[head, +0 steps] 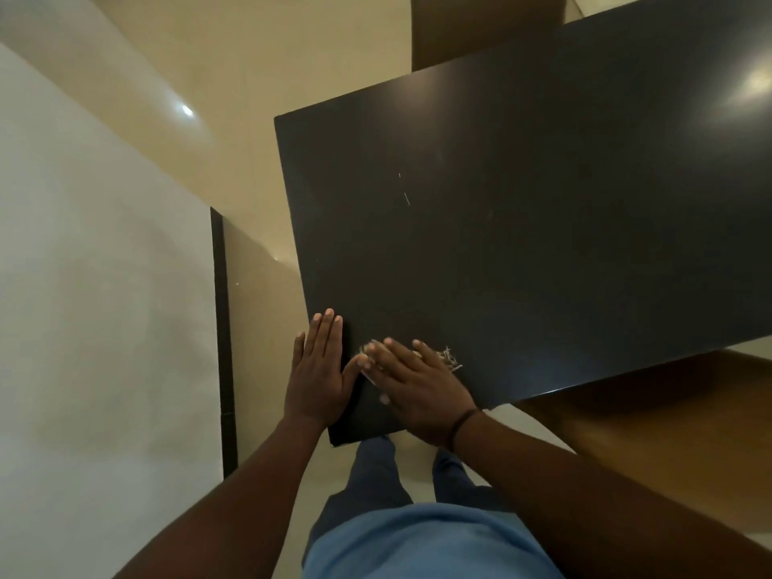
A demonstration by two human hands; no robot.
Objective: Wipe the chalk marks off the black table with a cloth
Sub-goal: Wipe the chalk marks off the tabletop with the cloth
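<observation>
Centrally, lower frame: cloth (450,358), pale, frayed, flat on the table (522,227) near its lower-left corner, mostly hidden. Right hand (422,384): fingers straight, pressing the cloth. Left hand (319,371): flat, fingers extended, resting on the table's left edge, thumb touching the cloth. Chalk marks (405,196): two thin strokes, mid-table. Wristband (459,424): dark, right wrist. Floor (259,56): beige, glossy, upper left.

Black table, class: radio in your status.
Left hand flat on table corner. Right hand presses cloth near front edge. Faint chalk marks remain mid-table. Nothing obstructing.
</observation>
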